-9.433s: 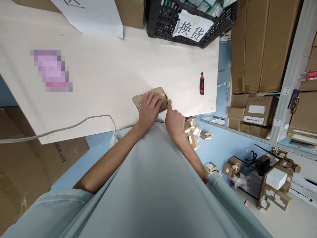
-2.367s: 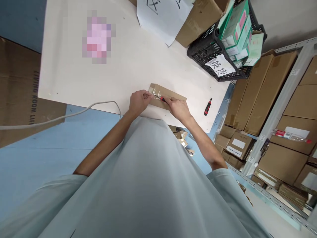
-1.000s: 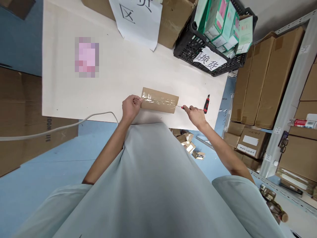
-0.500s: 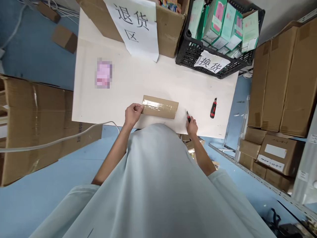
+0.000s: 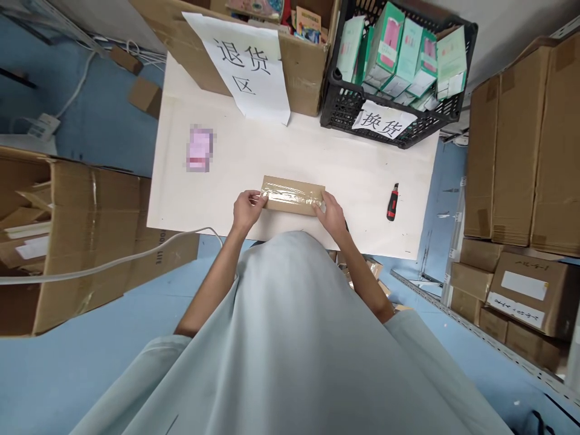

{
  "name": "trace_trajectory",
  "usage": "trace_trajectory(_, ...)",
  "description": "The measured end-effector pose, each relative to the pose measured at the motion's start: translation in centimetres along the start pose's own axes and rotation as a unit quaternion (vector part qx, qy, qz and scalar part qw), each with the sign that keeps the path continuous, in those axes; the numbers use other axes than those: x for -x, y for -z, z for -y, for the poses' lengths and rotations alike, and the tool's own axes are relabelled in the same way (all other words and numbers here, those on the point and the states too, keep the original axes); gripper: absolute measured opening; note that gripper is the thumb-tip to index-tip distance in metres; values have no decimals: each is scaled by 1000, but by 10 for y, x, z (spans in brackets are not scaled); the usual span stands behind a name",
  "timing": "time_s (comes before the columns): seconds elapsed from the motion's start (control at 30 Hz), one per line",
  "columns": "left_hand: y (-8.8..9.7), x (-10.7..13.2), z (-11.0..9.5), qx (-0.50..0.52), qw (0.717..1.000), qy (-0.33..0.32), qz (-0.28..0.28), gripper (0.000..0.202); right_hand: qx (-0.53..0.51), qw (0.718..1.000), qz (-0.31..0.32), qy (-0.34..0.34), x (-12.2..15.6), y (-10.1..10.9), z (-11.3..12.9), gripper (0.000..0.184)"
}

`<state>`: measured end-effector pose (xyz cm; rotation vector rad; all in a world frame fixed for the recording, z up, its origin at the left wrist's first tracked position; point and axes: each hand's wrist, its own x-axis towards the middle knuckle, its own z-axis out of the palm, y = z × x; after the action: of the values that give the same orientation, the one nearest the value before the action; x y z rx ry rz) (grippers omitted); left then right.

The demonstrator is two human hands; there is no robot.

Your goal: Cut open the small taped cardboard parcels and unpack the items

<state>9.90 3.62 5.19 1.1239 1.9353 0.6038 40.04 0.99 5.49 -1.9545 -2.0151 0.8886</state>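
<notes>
A flat, narrow cardboard box [image 5: 294, 202] with shiny clear tape along its top lies near the table's front edge. My left hand [image 5: 248, 208] pinches its left end between thumb and fingers. At the opposite end, my right hand [image 5: 330, 214] grips the right edge, thumb on top. A small dark bit shows beside the right wrist; whether it is the cutter seen before, I cannot tell. Further right, a red and black utility knife [image 5: 392, 203] rests on the table by itself.
The white table [image 5: 362, 169] bears a carton [image 5: 308, 78] with a paper sign and a black crate [image 5: 335, 106] of green-white boxes. A pixelated pink item [image 5: 200, 148] lies left. A white cable [image 5: 113, 261] crosses the left side; stacked cartons [image 5: 512, 151] stand right.
My right hand has moved left onto the box's right end; the small cutter it held no longer shows clearly. My left hand stays at the left end. The view has shifted slightly.
</notes>
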Motion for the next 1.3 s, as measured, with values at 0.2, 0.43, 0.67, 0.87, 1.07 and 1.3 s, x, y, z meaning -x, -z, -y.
trace_trajectory(0.2,7,-19,15,87,991,13,96,49,41,998,40,-19,-11,7,5,66)
trace_trajectory(0.43,14,-20,26,127,981,-45,137,55,165,981,101,8,-24,34,21,68)
trace_trajectory(0.67,9,-7,23,130,981,-106,99,38,290,941,158,77,-34,47,40,63)
trace_trajectory(0.87,11,7,15,142,981,-90,97,38,348,909,210,93,-42,52,50,53)
trace_trajectory(1.07,20,16,16,162,978,-92,94,34,340,907,231,89,-49,67,51,59)
trace_trajectory(1.3,32,27,17,152,975,-95,133,44,383,877,264,123,-44,63,42,73)
